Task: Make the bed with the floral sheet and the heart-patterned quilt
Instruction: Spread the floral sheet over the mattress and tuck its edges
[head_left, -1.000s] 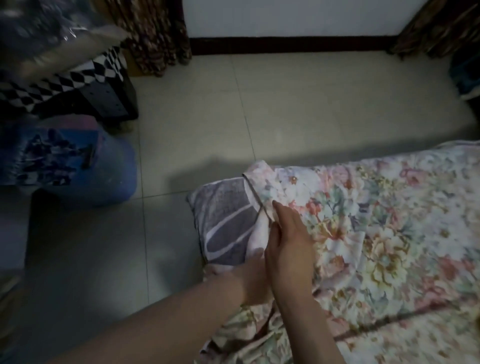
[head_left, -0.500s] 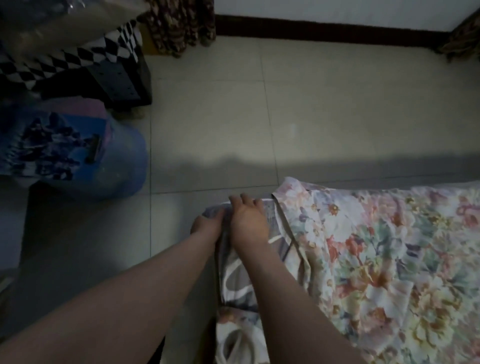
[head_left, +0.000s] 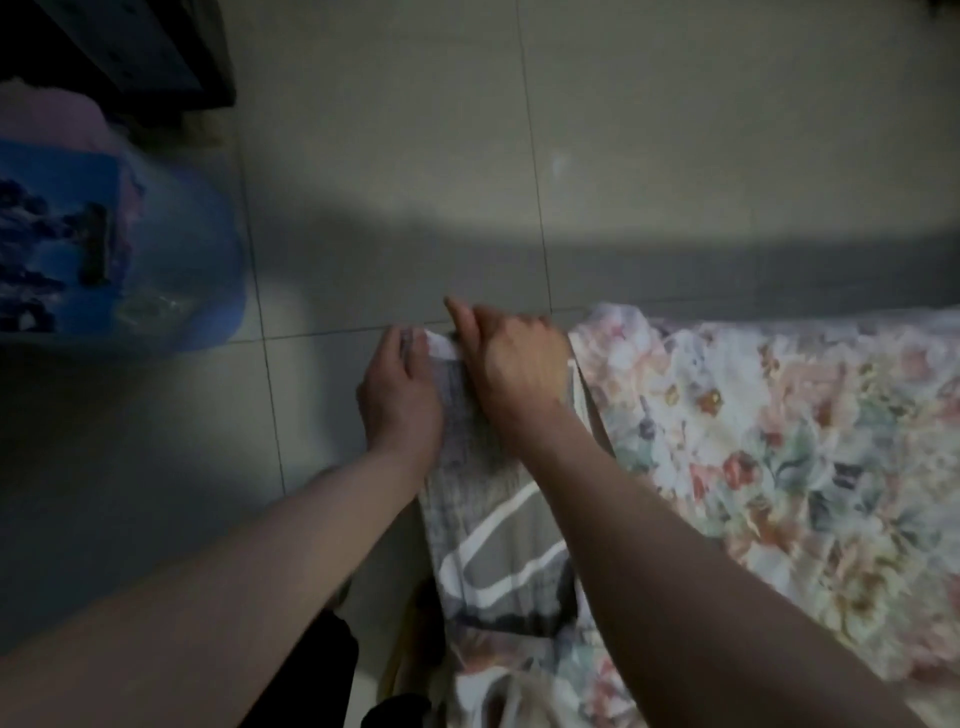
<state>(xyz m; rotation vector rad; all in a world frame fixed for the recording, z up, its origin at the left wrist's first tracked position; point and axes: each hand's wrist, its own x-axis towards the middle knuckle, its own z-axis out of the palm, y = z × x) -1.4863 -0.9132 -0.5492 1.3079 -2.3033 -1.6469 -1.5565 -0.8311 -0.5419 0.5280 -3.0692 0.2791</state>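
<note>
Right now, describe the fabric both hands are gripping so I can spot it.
Find the floral sheet spread at right. Along its left edge lies the grey cover. Unlike the flowers, it bears broad white curved stripes.

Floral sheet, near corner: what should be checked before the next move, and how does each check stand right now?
1. Both hands at the corner: left hand and right hand sit on the grey striped mattress corner: ok.
2. The floral sheet covers that corner: not ok, grey shows bare.
3. Grip: right hand pinches a pale fabric edge; whether it is the sheet's hem: cannot tell.
4. The heart-patterned quilt within reach: cannot tell, not in view.
5. The floor beside the corner free: ok, blue bag stands apart.
</note>
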